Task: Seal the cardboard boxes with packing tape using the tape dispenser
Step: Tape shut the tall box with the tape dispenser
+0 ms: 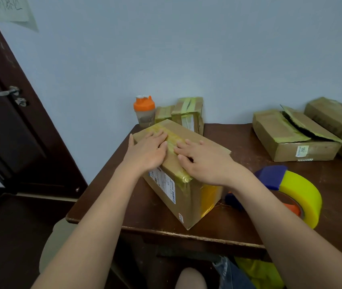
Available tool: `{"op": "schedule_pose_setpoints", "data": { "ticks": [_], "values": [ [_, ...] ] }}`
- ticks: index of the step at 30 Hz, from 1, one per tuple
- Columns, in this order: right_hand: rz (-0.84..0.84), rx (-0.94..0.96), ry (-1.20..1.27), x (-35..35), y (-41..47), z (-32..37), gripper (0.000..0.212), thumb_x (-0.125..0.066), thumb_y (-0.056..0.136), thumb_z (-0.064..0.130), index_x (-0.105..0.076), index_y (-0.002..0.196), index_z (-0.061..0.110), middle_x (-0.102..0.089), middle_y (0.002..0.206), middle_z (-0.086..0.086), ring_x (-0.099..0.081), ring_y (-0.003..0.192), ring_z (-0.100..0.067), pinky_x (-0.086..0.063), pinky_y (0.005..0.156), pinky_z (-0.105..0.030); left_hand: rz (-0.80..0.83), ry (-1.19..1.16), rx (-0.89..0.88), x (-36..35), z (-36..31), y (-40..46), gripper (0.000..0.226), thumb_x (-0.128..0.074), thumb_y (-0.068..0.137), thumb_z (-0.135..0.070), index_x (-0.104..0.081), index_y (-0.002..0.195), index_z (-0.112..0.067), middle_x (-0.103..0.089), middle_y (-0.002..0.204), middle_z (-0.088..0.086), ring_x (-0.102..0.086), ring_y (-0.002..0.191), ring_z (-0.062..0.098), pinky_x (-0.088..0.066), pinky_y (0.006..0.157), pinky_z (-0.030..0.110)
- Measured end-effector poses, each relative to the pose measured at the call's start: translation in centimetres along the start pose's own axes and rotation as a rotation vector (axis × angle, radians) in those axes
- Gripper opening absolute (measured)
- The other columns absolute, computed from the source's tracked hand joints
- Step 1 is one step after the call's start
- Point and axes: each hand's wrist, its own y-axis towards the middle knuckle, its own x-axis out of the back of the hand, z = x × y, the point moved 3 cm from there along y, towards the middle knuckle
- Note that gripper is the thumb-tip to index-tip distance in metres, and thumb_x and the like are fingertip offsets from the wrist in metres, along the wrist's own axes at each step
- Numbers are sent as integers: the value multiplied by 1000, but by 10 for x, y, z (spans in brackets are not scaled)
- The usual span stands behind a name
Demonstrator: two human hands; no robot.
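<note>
Brown corrugated cardboard, creased and matte, makes up the oblong cardboard box (183, 184) lying under both hands on the scuffed dark wooden desk (239, 215). A glossy, wrinkled strip of yellow packing tape (174, 142) runs along its top seam between the hands and folds down over the near end, where a white printed label is stuck to the side. The left hand (147, 152) lies flat with fingers straight and close together, pressing the top left of the tape; the right hand (203, 161) presses from the other side, fingers spread and slightly bent at the tips. Just right of the right wrist sits the blue plastic tape dispenser (270, 178), loaded with one fat, smooth yellow tape roll (303, 197) on an orange core. Beyond the fingertips stand two small taped boxes (189, 113) and one cylindrical shaker bottle with an orange lid (144, 111). Far right of the right hand lie two larger boxes (291, 136), one with a flap lifted.
</note>
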Motion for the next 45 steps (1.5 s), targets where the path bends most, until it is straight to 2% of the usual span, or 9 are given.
{"op": "schedule_pose_setpoints", "data": {
  "ticks": [6,10,13,21,27,30,37,40,45],
  "values": [
    [-4,10,-53,-5,-2,-1,49,-18,106,31,-23,154,20,-14,162,6,-9,149,-10,-6,119,-29,18,49,26,4,15,47,53,-15,106,-40,-13,156,-24,-5,164,-6,-9,150,14,1,119,50],
    [99,5,-89,-2,-2,-3,52,-14,106,34,-11,156,20,-2,163,6,0,149,-8,-1,120,-30,-164,-53,223,5,25,66,50,-25,103,-47,-61,121,-16,-60,129,10,-54,118,32,-43,89,40],
    [240,-12,-65,3,10,-3,54,-11,105,38,-4,156,22,6,162,8,7,149,-8,5,121,-34,-248,-136,184,7,33,68,46,-32,103,-39,-56,72,-16,-64,86,5,-59,87,29,-39,67,34],
    [198,34,-105,1,68,-9,52,-11,106,37,-3,156,25,8,162,11,12,149,-11,10,119,-46,-194,-465,210,14,43,76,45,-49,99,-23,-37,56,-14,-42,61,3,-39,59,20,-26,55,34],
    [92,34,-97,-3,106,-12,55,-16,104,37,-3,156,24,6,163,11,8,149,-10,2,120,-50,-164,-718,277,8,54,83,34,-50,100,-33,-55,74,-11,-55,76,6,-51,71,20,-35,62,31],
    [84,80,-67,-1,105,-15,53,-19,105,34,-8,156,23,1,163,11,6,149,-8,3,119,-47,-93,-647,249,6,54,82,53,-48,98,-51,-51,62,-12,-51,67,4,-47,61,17,-35,59,28],
    [99,94,-56,0,41,-17,50,-16,105,42,-14,154,34,-4,161,19,3,148,-4,4,121,-42,17,-502,246,11,50,81,63,-36,99,-56,-67,96,-1,-63,101,12,-58,94,25,-41,80,31],
    [-35,74,-65,-3,7,-20,50,-13,104,47,-24,151,39,-14,158,23,-4,148,-2,0,121,-40,31,-471,270,10,50,80,68,-34,99,-59,-65,109,1,-61,112,12,-57,104,28,-39,88,32],
    [-769,147,109,-24,-13,-25,52,-24,98,32,-74,110,24,-70,116,11,-60,115,-7,-37,92,-31,-12,-575,278,7,51,78,62,-41,97,-59,-64,105,-2,-62,106,8,-58,93,23,-41,79,31]
  ]
}}
